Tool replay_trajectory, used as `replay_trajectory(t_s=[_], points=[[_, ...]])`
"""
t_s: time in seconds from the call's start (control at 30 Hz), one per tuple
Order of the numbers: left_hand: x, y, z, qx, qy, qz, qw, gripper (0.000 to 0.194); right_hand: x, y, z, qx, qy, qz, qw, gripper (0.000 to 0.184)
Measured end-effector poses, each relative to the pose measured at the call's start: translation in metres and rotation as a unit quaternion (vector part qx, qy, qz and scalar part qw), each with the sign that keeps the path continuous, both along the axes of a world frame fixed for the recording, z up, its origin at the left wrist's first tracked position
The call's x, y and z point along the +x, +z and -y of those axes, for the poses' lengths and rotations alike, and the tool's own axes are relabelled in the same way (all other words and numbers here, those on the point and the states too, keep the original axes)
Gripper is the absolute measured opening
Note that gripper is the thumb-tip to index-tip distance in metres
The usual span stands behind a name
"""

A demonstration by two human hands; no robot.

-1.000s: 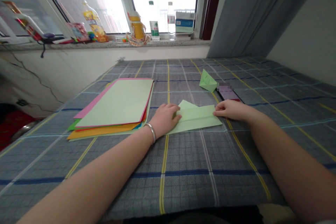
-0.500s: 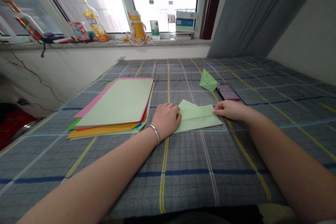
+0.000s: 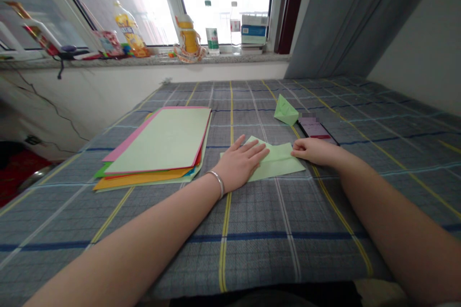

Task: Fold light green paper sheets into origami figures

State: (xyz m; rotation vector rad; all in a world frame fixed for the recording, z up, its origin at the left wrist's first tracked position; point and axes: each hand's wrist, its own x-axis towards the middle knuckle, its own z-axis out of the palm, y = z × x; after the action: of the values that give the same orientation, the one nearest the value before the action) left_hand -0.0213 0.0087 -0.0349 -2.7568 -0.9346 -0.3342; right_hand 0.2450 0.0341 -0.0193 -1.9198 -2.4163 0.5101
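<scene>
A light green sheet of folded paper (image 3: 279,160) lies on the plaid cloth in front of me, a crease running across it and a raised peak along its far edge. Flat over its left part rests my left hand (image 3: 239,163), fingers spread and a silver bangle at the wrist. My right hand (image 3: 306,148) is closed at the paper's right end, pinching its upper right corner between thumb and fingers. Beyond the sheet stands a small folded green paper shape (image 3: 285,111), touching or nearly touching a phone (image 3: 317,129) by my right hand.
A stack of coloured paper (image 3: 158,141), pale green on top, lies to the left. On the windowsill (image 3: 158,60) stand an orange drink bottle (image 3: 131,31), a yellow flask (image 3: 189,36), clear bottles and boxes (image 3: 254,31). A grey curtain (image 3: 345,19) hangs at right.
My left hand has slid right over the paper and its fingers have straightened and spread. My right hand keeps its pinch at the corner, almost unmoved.
</scene>
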Motion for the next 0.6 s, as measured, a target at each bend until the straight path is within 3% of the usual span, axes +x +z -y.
replay_trajectory(t_s=[0.3,0.6], points=[[-0.0037,0.0018,-0.0033,-0.046,-0.075,-0.037,0.995,0.05,-0.0013,-0.0009,0.0006,0.002,-0.008,-0.004,1.0,0.021],[-0.0014,-0.0017,-0.0062,-0.114,-0.027,-0.044,0.992,0.058,-0.0041,0.004,0.0023,-0.003,-0.021,0.009,1.0,0.02]])
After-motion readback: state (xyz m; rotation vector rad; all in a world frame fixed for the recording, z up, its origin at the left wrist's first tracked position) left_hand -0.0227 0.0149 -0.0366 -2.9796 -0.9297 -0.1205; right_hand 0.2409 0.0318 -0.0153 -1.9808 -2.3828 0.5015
